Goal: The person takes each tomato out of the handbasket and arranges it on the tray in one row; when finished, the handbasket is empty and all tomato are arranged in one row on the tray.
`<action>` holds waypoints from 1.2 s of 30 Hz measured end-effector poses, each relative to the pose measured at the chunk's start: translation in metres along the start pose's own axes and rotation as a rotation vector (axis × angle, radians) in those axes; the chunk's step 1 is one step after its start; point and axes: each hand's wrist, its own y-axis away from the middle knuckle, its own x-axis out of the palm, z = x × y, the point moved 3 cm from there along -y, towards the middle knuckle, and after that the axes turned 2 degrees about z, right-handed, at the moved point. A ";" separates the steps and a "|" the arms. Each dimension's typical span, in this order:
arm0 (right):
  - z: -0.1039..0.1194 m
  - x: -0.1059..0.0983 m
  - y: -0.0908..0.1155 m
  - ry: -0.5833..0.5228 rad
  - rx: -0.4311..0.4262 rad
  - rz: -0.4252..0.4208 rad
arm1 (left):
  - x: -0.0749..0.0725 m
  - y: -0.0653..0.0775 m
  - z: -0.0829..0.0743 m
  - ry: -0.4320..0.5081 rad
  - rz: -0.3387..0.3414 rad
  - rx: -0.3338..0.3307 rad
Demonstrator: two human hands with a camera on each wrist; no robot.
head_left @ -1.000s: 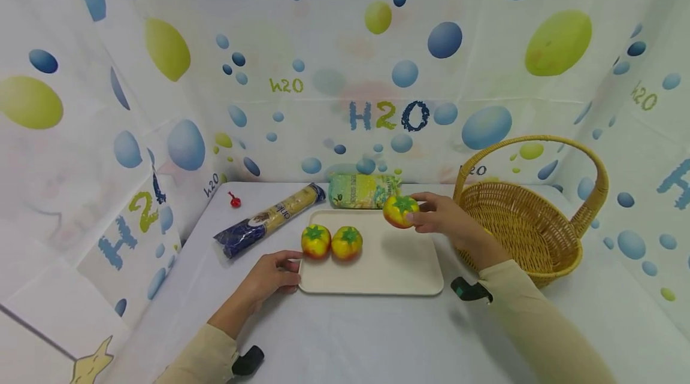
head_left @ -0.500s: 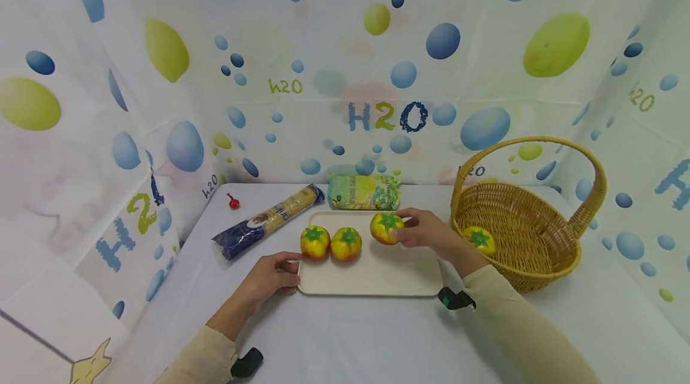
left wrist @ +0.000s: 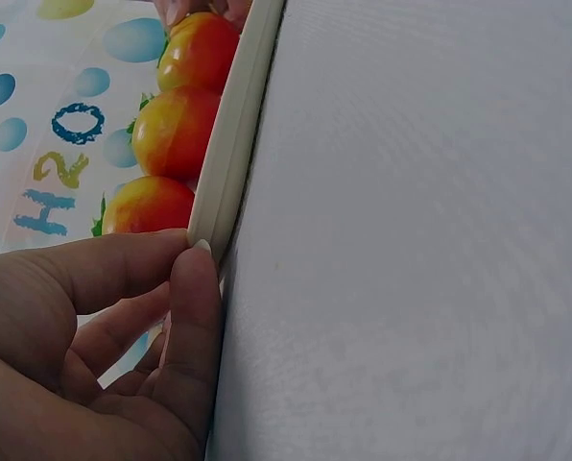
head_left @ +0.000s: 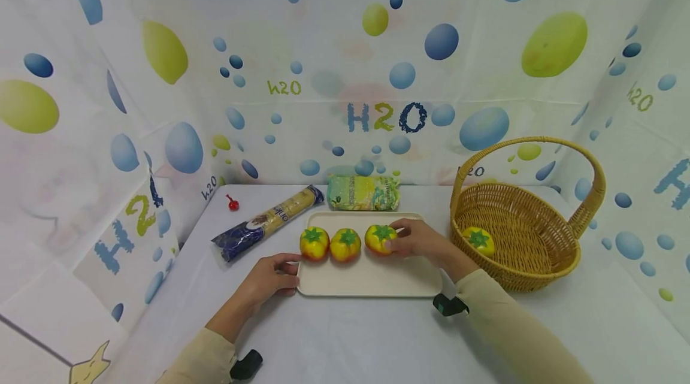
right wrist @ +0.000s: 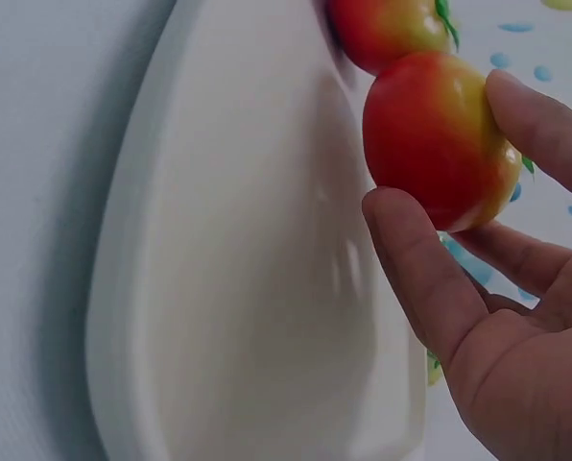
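Between thumb and fingers my right hand (head_left: 417,241) holds a yellow-red tomato (right wrist: 435,139) with a green leafy top, over the cream tray (head_left: 372,282). Two more tomatoes, one at the tray's left end (head_left: 314,244) and one beside it (head_left: 345,245), sit side by side; the held one is just right of them. My left hand (head_left: 269,279) pinches the tray's left rim with thumb and forefinger, which the left wrist view shows close up at the rim (left wrist: 230,154).
A wicker basket (head_left: 560,261) with a tall handle stands at the right, one tomato (head_left: 478,241) inside. Behind the tray lies a green-yellow packet (head_left: 363,193). A blue-and-yellow long packet (head_left: 269,221) and a small red object (head_left: 233,203) lie at the left.
My right hand has brought the tomato left and down toward the other two on the tray. The tomato in the basket has come into view. My left hand stays at the rim.
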 end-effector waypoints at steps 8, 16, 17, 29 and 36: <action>-0.002 0.007 0.003 -0.008 0.001 0.026 | 0.001 0.002 -0.001 -0.003 0.019 0.006; -0.002 0.009 0.004 -0.035 0.010 0.045 | 0.000 0.000 0.000 0.010 0.015 0.002; -0.002 0.010 0.004 -0.035 0.014 0.044 | 0.000 0.000 0.000 0.009 0.016 0.002; -0.001 0.011 0.005 -0.049 0.003 0.044 | -0.001 0.001 -0.001 0.009 0.032 0.009; -0.004 0.010 0.004 -0.052 0.005 0.045 | -0.001 0.001 -0.001 0.009 0.030 0.000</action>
